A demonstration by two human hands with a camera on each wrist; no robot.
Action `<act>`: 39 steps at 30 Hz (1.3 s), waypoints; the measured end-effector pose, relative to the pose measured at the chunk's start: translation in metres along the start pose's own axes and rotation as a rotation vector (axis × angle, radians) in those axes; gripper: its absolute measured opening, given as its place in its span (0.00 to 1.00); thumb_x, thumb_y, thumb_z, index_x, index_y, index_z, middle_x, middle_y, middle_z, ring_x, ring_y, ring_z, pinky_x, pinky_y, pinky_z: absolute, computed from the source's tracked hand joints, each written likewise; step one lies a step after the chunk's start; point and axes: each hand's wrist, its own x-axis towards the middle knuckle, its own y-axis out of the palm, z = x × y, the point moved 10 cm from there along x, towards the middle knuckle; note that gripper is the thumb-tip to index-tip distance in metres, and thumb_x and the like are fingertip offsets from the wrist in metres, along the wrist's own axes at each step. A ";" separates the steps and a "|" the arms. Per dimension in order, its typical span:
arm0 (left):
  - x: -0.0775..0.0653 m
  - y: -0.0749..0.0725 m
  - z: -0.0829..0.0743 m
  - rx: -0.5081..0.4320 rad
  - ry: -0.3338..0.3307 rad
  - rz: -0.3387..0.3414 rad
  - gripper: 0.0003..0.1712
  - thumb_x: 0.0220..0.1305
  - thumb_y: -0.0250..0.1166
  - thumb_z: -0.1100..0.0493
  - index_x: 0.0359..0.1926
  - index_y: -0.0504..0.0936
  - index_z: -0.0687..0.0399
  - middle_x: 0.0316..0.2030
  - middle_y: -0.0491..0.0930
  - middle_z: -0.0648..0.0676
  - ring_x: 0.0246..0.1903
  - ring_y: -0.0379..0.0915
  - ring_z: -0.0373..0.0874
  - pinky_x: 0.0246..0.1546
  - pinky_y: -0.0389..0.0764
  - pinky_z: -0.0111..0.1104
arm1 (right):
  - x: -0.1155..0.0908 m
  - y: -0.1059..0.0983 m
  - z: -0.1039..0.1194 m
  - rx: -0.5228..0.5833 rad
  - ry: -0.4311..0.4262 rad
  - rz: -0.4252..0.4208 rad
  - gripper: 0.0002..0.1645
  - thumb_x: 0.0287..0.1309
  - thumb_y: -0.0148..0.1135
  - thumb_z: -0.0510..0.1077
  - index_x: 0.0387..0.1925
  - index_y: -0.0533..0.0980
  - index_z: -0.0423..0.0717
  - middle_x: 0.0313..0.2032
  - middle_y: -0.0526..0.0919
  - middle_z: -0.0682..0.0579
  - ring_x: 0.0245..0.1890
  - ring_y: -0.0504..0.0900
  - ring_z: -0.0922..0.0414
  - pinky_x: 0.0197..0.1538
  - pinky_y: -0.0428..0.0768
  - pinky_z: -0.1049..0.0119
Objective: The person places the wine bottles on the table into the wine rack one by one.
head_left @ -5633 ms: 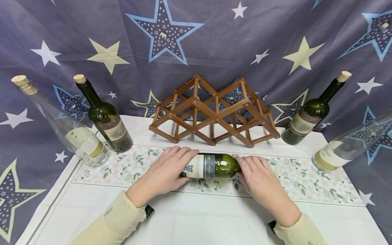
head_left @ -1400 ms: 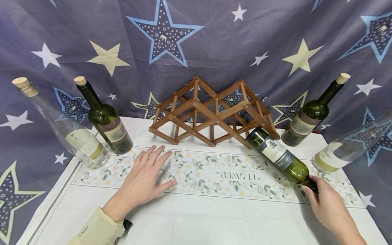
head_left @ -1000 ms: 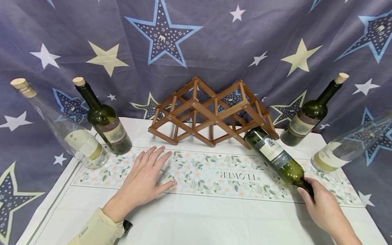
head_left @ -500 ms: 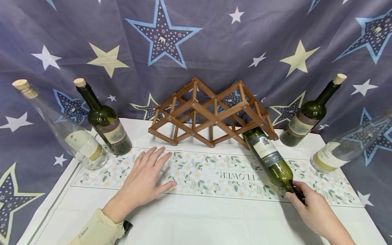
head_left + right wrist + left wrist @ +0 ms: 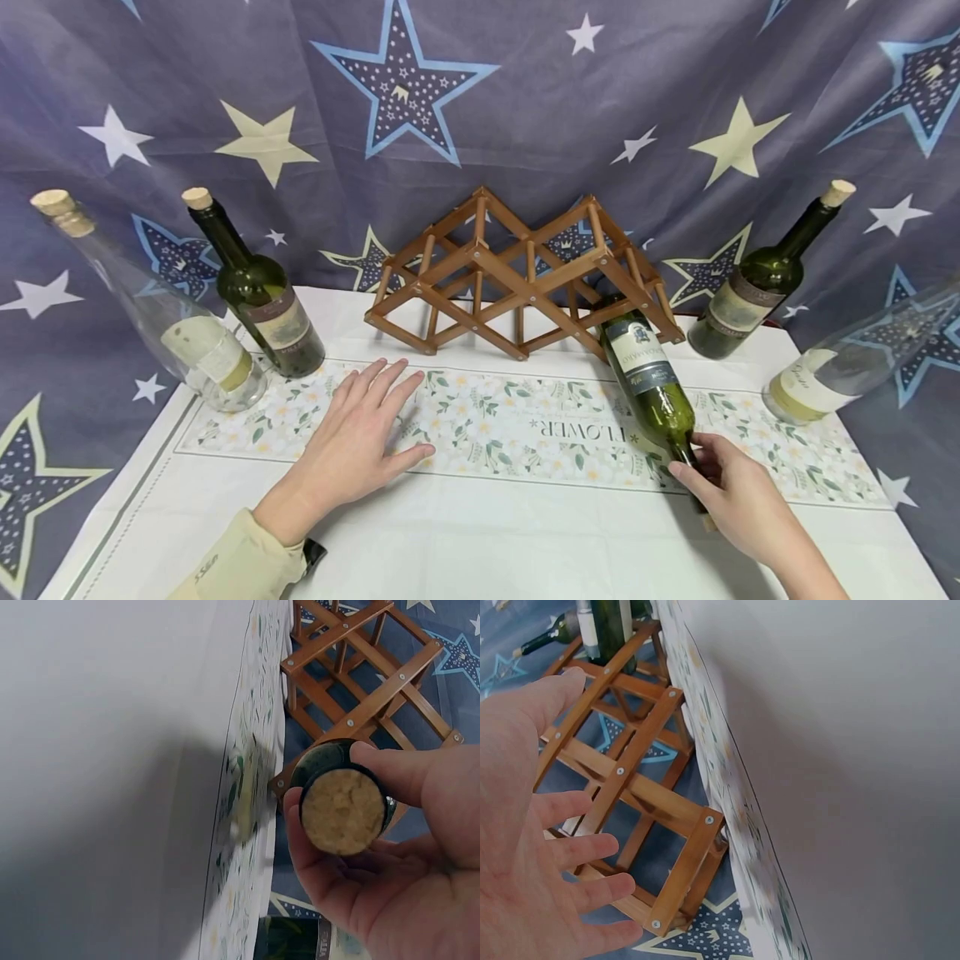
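Note:
My right hand (image 5: pixel 738 500) grips the neck of a green wine bottle (image 5: pixel 648 375), thumb on one side and fingers on the other. The bottle lies tilted, its base inside the lower right opening of a wooden wine rack (image 5: pixel 532 296). Its cork (image 5: pixel 343 811) faces the camera in the right wrist view. The rack hides the bottle's base. My left hand (image 5: pixel 348 442) is spread with straight fingers above the floral runner, holding nothing. In the left wrist view the rack (image 5: pixel 619 771) appears beyond that hand's fingers.
A clear corked bottle (image 5: pixel 202 350) and a green one (image 5: pixel 281 321) stand at the left. Another green bottle (image 5: pixel 742 300) and a clear one (image 5: pixel 813 379) stand at the right. A floral runner (image 5: pixel 487 425) crosses the white tablecloth (image 5: pixel 480 533); a starry curtain (image 5: pixel 540 108) hangs behind.
Earlier both hands held the bottle sideways before the rack. My right hand then took its neck and has since swung left, bringing the base into the rack. Lately my left hand has stayed put.

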 end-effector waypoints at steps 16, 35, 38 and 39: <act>0.001 -0.001 -0.001 -0.011 0.004 -0.005 0.53 0.55 0.62 0.24 0.74 0.65 0.49 0.73 0.59 0.58 0.71 0.50 0.61 0.68 0.50 0.60 | 0.014 0.009 0.016 0.164 0.031 0.040 0.40 0.67 0.61 0.58 0.64 0.67 0.28 0.48 0.82 0.43 0.46 0.81 0.52 0.44 0.81 0.67; -0.002 0.001 -0.001 0.002 0.000 0.004 0.53 0.55 0.61 0.24 0.74 0.64 0.48 0.73 0.59 0.58 0.71 0.50 0.61 0.69 0.48 0.58 | 0.035 0.010 0.029 0.243 0.057 0.041 0.41 0.69 0.58 0.58 0.68 0.64 0.29 0.51 0.80 0.39 0.50 0.79 0.49 0.49 0.78 0.63; -0.002 0.000 -0.001 0.004 -0.001 0.002 0.53 0.55 0.61 0.24 0.74 0.64 0.48 0.73 0.59 0.58 0.72 0.50 0.61 0.69 0.49 0.59 | 0.038 0.010 0.031 0.246 0.054 0.044 0.43 0.70 0.57 0.59 0.68 0.63 0.28 0.53 0.79 0.36 0.52 0.79 0.46 0.53 0.77 0.57; -0.002 0.000 -0.001 0.005 0.000 0.002 0.53 0.55 0.61 0.24 0.74 0.64 0.48 0.73 0.59 0.58 0.72 0.50 0.61 0.69 0.49 0.59 | 0.039 0.009 0.031 0.248 0.052 0.042 0.43 0.70 0.56 0.59 0.68 0.63 0.28 0.54 0.79 0.36 0.53 0.78 0.46 0.54 0.77 0.55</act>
